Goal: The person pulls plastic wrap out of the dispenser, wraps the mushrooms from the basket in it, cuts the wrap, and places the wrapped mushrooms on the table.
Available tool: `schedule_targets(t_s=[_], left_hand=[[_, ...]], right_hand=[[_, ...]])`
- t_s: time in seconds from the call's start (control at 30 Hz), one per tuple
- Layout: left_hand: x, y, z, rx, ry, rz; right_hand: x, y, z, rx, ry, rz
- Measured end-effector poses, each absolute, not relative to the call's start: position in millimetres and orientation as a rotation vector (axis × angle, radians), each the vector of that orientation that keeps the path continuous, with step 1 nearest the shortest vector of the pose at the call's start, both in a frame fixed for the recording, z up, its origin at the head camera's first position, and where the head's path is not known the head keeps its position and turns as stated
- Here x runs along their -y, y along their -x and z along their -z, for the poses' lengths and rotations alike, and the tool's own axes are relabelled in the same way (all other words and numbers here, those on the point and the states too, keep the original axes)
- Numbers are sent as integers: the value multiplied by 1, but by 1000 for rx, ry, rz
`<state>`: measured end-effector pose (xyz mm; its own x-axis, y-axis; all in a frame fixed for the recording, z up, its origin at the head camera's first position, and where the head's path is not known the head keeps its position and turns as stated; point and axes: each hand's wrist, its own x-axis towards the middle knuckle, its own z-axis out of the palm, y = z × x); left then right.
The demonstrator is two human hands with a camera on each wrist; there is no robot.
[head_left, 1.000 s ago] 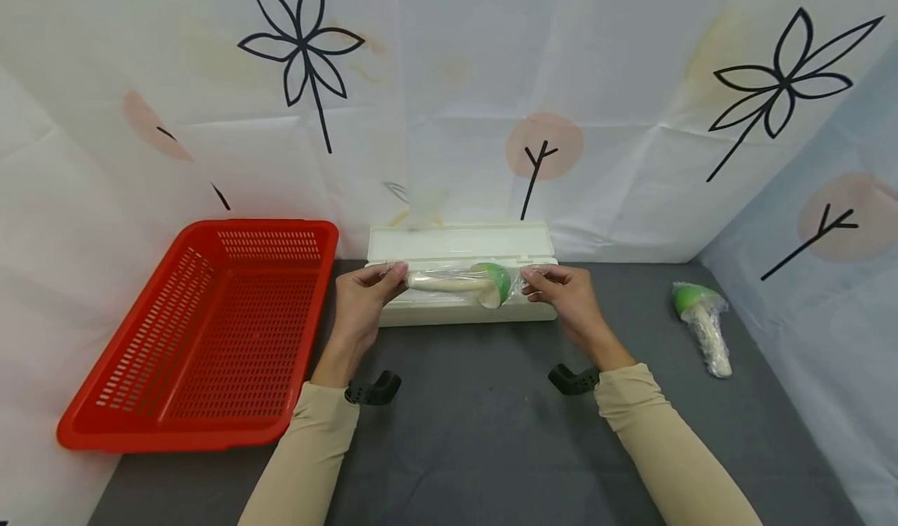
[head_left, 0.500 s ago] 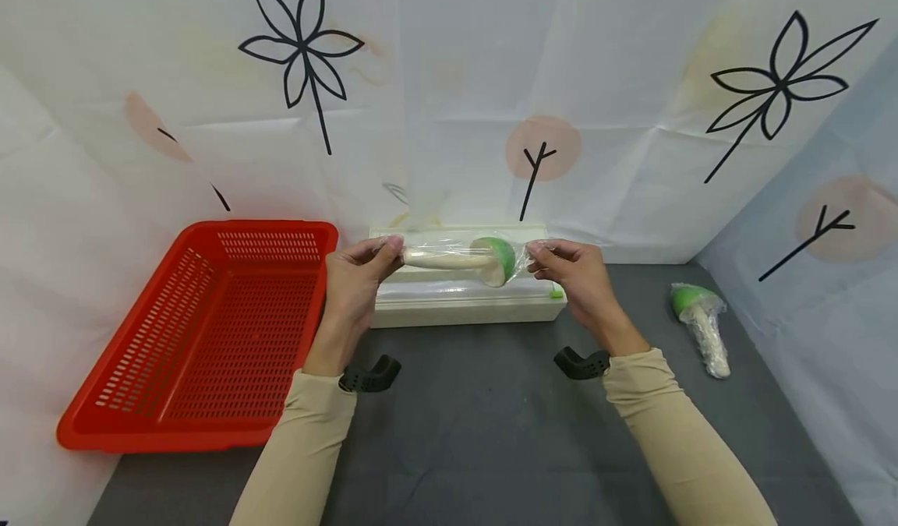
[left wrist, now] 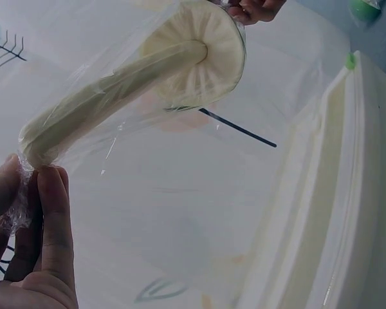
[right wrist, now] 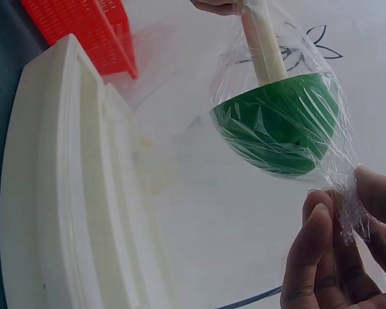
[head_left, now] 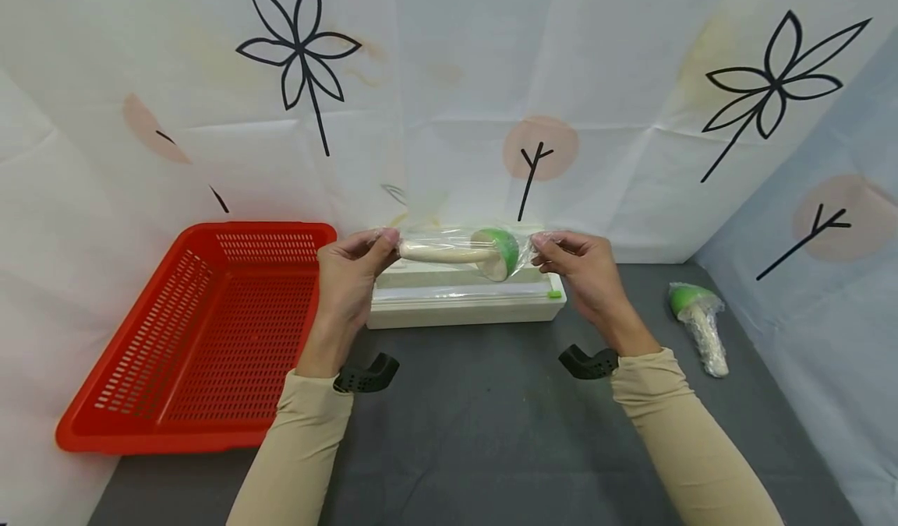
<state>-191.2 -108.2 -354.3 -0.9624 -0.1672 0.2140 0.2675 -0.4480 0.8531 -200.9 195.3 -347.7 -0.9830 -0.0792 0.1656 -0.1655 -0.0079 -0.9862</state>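
Red perforated basket (head_left: 203,331) sits at the left on the dark grey tabletop (head_left: 484,432), long side running front to back, nothing visible inside; one corner also shows at the top of the right wrist view (right wrist: 83,26). Second wrapped toy mushroom (head_left: 696,325) lies on the table at far right, green cap toward the back wall, stem pointing to the front, well apart from the basket. White backdrop sheet (head_left: 449,82) behind, printed with black line-drawn flowers (head_left: 300,47) and pale pink circles (head_left: 540,146) carrying black twig marks; creases visible. Right-hand wall panel (head_left: 828,222) is pale blue with the same print.
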Motion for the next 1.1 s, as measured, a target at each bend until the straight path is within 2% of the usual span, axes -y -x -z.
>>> schedule_targets(t_s=[0.8,1.1], left_hand=[[109,165,335,1493,221,2435],[110,140,337,1657,150,2408]], right_hand=[[-198,174,327,2089,-397,-2173],[-200,152,332,2075,-426,-2222]])
